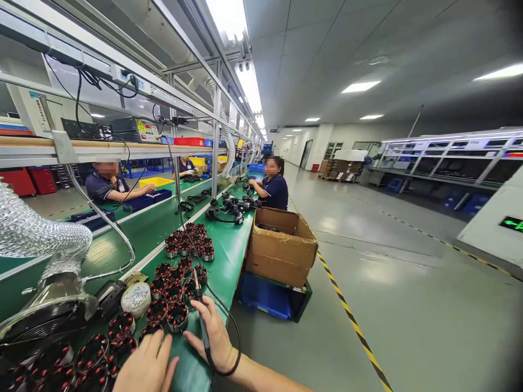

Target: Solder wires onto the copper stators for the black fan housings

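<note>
My right hand (214, 332) grips a black-handled soldering iron (200, 310), its tip pointing up near a round motor stator (177, 317). The stators have dark windings with red parts, and several stand in rows on the green bench mat (220, 261). My left hand (145, 365) sits at the bottom of the view, fingers apart, right beside a stator (149, 331). It holds nothing that I can see. A spool of solder wire (135, 299) stands just beyond it. The iron's black cord (229, 332) loops down past my right wrist.
A silver flexible fume duct (44, 234) with a funnel hood hangs over the bench at left. An open cardboard box (281, 247) sits on a blue crate (265, 296) beside the bench. Co-workers sit along the line, with black cables (226, 209) farther down the bench.
</note>
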Available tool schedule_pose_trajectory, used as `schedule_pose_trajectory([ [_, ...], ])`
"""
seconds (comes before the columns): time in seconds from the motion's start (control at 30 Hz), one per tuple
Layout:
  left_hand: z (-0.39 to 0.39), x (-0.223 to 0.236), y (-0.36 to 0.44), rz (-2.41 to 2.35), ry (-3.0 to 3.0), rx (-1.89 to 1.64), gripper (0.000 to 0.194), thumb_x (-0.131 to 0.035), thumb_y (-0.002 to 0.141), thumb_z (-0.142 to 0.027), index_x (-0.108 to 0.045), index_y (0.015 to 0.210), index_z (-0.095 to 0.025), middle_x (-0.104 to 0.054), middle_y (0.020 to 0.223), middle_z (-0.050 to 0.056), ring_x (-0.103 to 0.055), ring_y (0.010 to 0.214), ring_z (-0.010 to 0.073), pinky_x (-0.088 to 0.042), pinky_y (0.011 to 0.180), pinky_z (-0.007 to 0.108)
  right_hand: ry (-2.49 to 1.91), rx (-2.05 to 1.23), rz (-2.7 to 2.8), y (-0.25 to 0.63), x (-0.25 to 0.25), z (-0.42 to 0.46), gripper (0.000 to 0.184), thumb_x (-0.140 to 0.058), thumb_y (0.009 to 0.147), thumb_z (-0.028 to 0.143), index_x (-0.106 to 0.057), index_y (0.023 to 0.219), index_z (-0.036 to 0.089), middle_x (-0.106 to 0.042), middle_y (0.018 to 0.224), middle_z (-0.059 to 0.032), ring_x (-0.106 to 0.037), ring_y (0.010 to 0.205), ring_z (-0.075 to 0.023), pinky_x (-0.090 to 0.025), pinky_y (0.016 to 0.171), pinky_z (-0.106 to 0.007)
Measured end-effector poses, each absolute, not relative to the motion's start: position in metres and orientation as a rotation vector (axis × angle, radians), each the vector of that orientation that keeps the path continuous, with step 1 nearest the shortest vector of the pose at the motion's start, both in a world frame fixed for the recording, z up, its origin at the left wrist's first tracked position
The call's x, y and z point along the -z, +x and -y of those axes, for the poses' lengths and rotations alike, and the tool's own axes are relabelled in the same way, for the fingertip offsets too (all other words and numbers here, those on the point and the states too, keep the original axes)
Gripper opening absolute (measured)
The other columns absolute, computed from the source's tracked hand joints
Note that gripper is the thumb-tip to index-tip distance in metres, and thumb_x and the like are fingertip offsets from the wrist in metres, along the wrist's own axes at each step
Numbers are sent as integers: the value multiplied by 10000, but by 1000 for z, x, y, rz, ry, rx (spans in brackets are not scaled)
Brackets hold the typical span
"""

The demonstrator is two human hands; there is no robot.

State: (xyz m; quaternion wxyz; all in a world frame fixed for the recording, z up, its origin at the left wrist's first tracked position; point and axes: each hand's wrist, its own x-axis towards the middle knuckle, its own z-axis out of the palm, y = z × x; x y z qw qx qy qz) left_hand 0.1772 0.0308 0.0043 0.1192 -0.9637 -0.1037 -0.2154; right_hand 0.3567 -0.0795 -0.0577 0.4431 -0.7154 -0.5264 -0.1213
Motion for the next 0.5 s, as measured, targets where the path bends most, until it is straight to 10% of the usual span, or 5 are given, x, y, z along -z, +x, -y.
schedule_pose_trajectory([
  [0.5, -74, -11, 215, 900, -2916, 30, 689, -563, 711, -256, -503, 1385, -129, -644, 1241, 167, -593, 1153, 325, -430, 997, 417, -1714, 640, 1654, 379, 57, 61, 948, -659, 755, 627, -217, 1510, 264, -393, 1482, -142, -273, 1415, -401, -260, 1080, -698],
])
